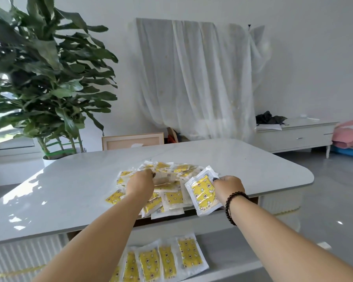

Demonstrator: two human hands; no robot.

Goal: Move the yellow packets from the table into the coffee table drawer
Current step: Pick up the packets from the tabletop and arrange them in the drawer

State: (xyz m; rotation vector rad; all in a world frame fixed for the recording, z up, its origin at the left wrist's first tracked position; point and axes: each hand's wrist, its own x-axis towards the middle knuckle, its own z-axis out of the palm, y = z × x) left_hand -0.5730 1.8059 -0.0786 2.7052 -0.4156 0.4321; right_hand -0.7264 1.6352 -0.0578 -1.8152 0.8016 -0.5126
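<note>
From the head view, we are looking down over a glossy white coffee-table worktop (69, 192) with a loose heap of yellow packets (171, 176) lying near its front edge, some overhanging it. Our left hand (140, 183) is reaching into the middle of the heap, fingers curled down among the packets; whether its grip is actually closing on one we cannot tell, since the fingertips are hiding behind the knuckles. Our right hand (228, 187), wearing a dark beaded bracelet (231, 206) at the wrist, is holding a held packet (203, 193) lifted and tilted just right of the heap, its grip pinching the packet's upper right corner.

Below the worktop's front edge, the open drawer (222, 251) is showing a row of stored packets (161, 259) lying flat side by side along its left part.

Beyond the worktop, a large leafy potted plant (45, 78) is standing at the left, a sheer white cloth (198, 78) is hanging against the wall, and a low white cabinet (298, 135) is sitting at the right with a dark bundle (269, 118) on top.
</note>
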